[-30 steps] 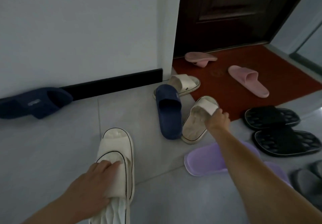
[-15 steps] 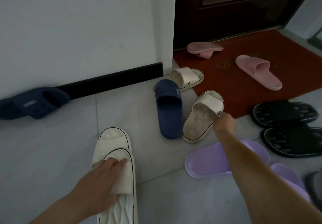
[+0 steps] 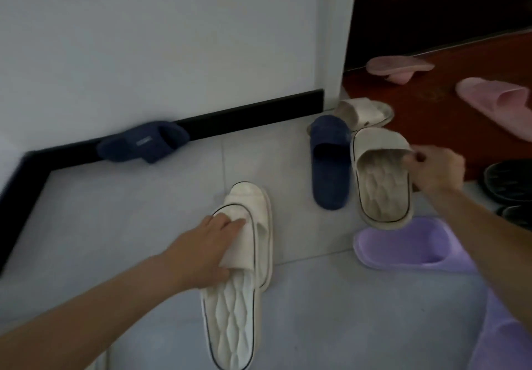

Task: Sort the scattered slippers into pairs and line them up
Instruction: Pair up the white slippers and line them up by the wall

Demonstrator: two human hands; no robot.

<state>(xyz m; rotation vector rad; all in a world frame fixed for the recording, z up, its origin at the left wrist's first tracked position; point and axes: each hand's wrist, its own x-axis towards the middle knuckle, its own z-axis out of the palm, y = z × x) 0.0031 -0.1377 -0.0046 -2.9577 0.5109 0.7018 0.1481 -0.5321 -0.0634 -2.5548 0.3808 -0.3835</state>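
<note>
My left hand [image 3: 213, 250] grips the strap of a cream slipper [image 3: 230, 326] with a dark rim line. It lies partly over a second cream slipper [image 3: 253, 197] on the grey floor. My right hand [image 3: 434, 171] pinches the strap of a third cream slipper [image 3: 383, 188], whose heel touches a purple slipper [image 3: 408, 243]. A fourth cream slipper [image 3: 365, 110] lies at the wall corner. One navy slipper [image 3: 331, 168] lies just left of the third cream one. Another navy slipper [image 3: 144, 142] leans on the black baseboard.
Two pink slippers [image 3: 400, 67] [image 3: 495, 104] lie on the red doormat [image 3: 431, 127] before a dark door. Black slippers [image 3: 509, 182] sit at the right edge. A second purple slipper [image 3: 503, 335] lies under my right forearm. The white wall [image 3: 172, 38] runs along the left.
My right hand has closed on the strap of the cream slipper beside the navy one and turned it toward me. My left hand keeps its hold; the view has shifted left.
</note>
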